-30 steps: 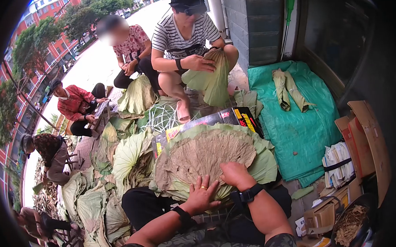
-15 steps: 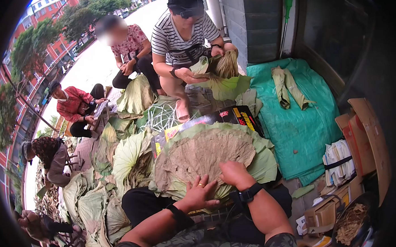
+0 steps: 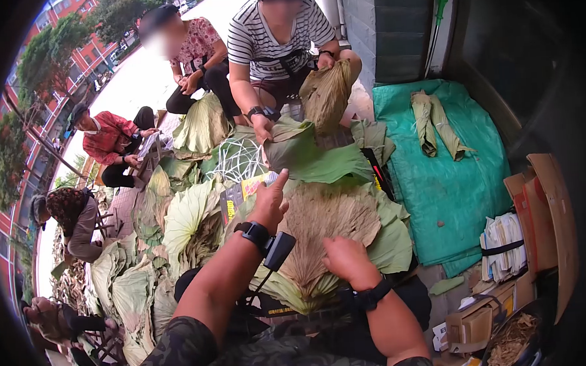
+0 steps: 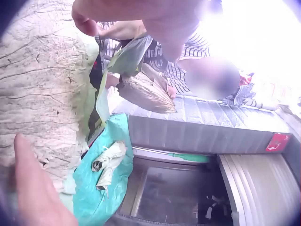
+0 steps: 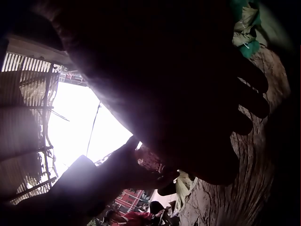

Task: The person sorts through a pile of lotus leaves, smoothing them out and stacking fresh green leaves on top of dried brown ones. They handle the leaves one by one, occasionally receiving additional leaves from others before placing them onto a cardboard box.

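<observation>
A wide brown dried lotus leaf [image 3: 328,214] lies on greener leaves in front of me. My left hand [image 3: 271,201] is raised over its left far side, index finger stretched toward a green leaf [image 3: 321,160] that the person opposite holds by the edge. Near the middle of the brown leaf rests my right hand [image 3: 349,259], fingers loosely bent and nothing gripped. The right wrist view shows that hand dark, its fingers [image 5: 251,101] spread along the veined leaf. The person's other hand holds a folded brown leaf [image 3: 326,95].
A green tarp [image 3: 445,175] with two rolled leaves [image 3: 432,126] lies at right, beside cardboard boxes [image 3: 492,308] and a strapped stack of papers [image 3: 502,245]. More leaf piles [image 3: 130,304] spread left. White straps [image 3: 239,160] lie ahead. Several people sit around.
My left hand has lifted off the brown leaf and reached forward. The right hand has stayed. The person opposite has separated the leaves and brought the green one down toward my pile.
</observation>
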The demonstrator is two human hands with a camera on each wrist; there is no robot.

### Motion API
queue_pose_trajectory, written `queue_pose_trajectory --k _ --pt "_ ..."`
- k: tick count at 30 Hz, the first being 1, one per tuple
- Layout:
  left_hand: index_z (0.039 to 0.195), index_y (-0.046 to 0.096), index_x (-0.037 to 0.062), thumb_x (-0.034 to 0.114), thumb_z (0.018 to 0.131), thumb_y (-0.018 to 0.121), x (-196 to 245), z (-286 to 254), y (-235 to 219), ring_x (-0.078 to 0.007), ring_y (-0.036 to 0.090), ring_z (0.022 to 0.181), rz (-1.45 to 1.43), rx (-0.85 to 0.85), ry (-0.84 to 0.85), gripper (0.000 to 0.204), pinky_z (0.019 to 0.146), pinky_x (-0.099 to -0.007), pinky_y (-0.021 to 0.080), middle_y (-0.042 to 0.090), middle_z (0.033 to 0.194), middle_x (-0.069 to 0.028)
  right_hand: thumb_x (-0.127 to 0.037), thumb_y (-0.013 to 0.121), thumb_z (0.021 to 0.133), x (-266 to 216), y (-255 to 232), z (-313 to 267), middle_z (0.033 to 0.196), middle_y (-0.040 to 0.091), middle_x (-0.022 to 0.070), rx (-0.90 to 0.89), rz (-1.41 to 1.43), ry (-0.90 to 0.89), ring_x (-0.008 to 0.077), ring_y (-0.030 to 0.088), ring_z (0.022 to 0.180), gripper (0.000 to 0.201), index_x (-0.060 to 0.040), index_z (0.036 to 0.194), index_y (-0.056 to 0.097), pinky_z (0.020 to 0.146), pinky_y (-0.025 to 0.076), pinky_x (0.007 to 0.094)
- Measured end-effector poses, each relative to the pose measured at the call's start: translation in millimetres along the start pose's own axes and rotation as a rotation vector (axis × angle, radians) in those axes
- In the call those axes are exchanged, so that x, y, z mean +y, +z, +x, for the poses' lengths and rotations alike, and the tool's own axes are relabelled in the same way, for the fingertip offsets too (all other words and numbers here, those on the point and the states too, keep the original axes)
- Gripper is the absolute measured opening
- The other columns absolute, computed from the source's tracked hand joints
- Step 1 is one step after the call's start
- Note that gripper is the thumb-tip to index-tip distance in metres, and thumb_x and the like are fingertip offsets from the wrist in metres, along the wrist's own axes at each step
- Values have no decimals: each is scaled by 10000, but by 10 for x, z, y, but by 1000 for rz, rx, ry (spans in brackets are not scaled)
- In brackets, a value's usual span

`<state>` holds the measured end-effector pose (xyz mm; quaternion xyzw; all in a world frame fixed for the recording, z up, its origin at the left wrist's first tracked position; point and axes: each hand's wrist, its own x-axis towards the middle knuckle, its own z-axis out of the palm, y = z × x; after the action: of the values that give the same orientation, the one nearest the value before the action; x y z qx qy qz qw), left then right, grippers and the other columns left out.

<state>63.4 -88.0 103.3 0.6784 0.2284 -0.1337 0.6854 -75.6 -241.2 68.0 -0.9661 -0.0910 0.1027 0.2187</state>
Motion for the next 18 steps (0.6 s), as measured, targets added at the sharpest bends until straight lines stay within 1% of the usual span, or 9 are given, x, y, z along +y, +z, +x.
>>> queue_pose_trajectory --k 1,2,7,8,10,14,16,17,18 --pt "1298 250 45 452 730 688 32 78 18 -276 428 1045 -21 -84 -62 825 759 -368 433 391 1160 -163 -230 622 716 -2 4 4 831 594 164 13 -18 5 349 593 798 267 -49 895 542 682 477 453" --pt "1235 313 51 406 779 648 42 141 67 -320 412 1073 -34 -91 -109 668 763 -407 452 357 1216 -154 -230 622 716 -9 -1 9 831 594 164 8 -19 9 349 593 798 267 -49 895 542 682 477 453" --pt "1243 310 61 268 902 474 0 527 233 -352 393 1117 -333 -199 -86 431 824 -479 470 328 1267 -139 -207 619 713 -32 -21 55 833 586 164 -6 30 -52 357 591 780 252 -57 899 538 679 481 449" --pt "1241 315 61 248 913 449 31 512 277 -334 399 1122 -389 -175 -15 401 826 -478 476 328 1271 -132 -207 619 713 -33 -21 60 833 586 164 -9 30 -48 357 591 780 252 -57 899 538 679 481 449" --pt "1235 331 62 193 935 395 125 370 348 -271 416 1126 -456 -189 92 333 806 -459 505 353 1262 -113 -94 501 750 -42 -21 62 785 605 143 114 3 -96 327 620 710 125 -58 855 558 597 494 438" --pt "1215 380 77 193 940 400 232 167 368 -240 482 1065 -490 -251 182 299 753 -425 528 446 1200 -88 -107 509 750 -49 -112 83 787 605 143 123 -31 -102 321 621 707 111 -61 842 552 586 495 430" --pt "1113 487 55 187 936 432 323 20 295 -213 558 962 -404 -406 308 227 741 -432 544 553 1076 -76 -195 610 719 -58 -164 94 785 599 149 227 93 -34 364 593 750 269 -73 953 561 640 488 438" --pt "1113 487 55 187 936 432 376 -70 254 -213 558 962 -405 -404 317 227 741 -432 544 553 1076 -76 -195 610 719 -66 -212 83 785 599 149 231 92 -41 364 593 750 269 -73 953 561 640 488 438" --pt "1112 504 58 185 935 434 435 -171 212 -199 569 926 -407 -431 391 228 723 -421 550 569 1050 -69 -174 615 717 -72 -273 62 840 602 155 375 191 -26 355 593 762 325 -67 1017 553 650 492 417"
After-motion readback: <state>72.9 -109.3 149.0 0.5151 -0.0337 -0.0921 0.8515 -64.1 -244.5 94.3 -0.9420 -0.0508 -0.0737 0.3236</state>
